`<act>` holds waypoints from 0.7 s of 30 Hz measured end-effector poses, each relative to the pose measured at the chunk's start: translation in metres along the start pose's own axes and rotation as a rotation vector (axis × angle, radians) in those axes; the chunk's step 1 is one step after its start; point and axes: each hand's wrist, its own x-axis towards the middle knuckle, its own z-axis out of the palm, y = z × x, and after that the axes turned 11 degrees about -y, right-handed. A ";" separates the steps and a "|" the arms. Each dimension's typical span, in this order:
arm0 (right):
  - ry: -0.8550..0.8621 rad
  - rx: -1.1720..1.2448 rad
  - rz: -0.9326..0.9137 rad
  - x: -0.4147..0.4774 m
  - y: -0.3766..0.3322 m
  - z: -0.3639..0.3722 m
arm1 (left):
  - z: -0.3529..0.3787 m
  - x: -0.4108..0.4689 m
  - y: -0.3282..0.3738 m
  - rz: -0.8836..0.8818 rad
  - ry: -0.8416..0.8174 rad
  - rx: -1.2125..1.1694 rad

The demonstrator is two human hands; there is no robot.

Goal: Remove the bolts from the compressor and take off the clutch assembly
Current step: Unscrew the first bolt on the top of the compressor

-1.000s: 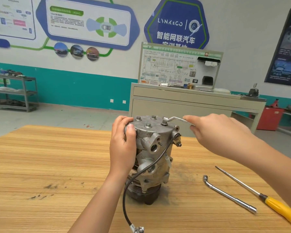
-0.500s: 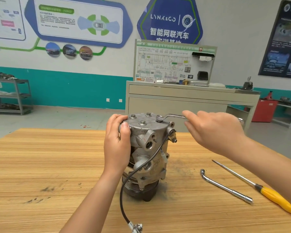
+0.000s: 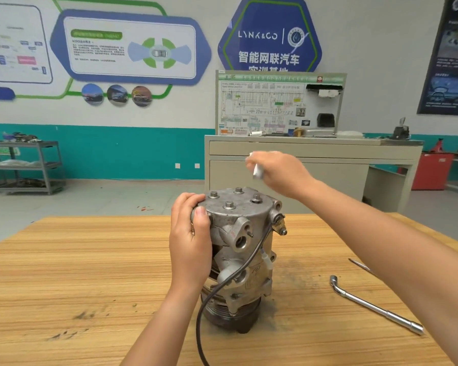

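Note:
A grey metal compressor (image 3: 245,249) stands upright on the wooden table (image 3: 77,273), its dark clutch pulley (image 3: 230,315) at the bottom. Several bolts (image 3: 229,206) sit in its flat top plate. My left hand (image 3: 189,239) grips the compressor's upper left side, thumb on the plate's rim. My right hand (image 3: 278,171) is raised above and behind the top plate, blurred, holding a wrench (image 3: 257,170) of which only a short bright end shows. A black cable (image 3: 222,283) runs down the front of the housing.
An L-shaped socket wrench (image 3: 373,306) lies on the table at the right, with a screwdriver tip (image 3: 360,265) showing behind my right forearm. Beyond the table stand a beige cabinet (image 3: 302,165) with a wiring display board, a red stand and a metal shelf rack (image 3: 24,165).
My right hand has lifted the wrench off the right-hand bolt and now holds it above the top plate. The left hand keeps its grip. The camera has moved closer.

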 end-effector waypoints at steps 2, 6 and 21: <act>0.218 0.311 0.246 -0.013 0.002 -0.014 | 0.000 0.000 0.001 -0.005 -0.004 0.000; 0.136 0.282 0.296 -0.056 -0.006 -0.049 | 0.001 0.000 0.002 -0.017 0.000 -0.013; -0.382 -0.340 0.318 -0.094 -0.079 -0.082 | 0.003 0.001 0.001 -0.017 0.011 -0.022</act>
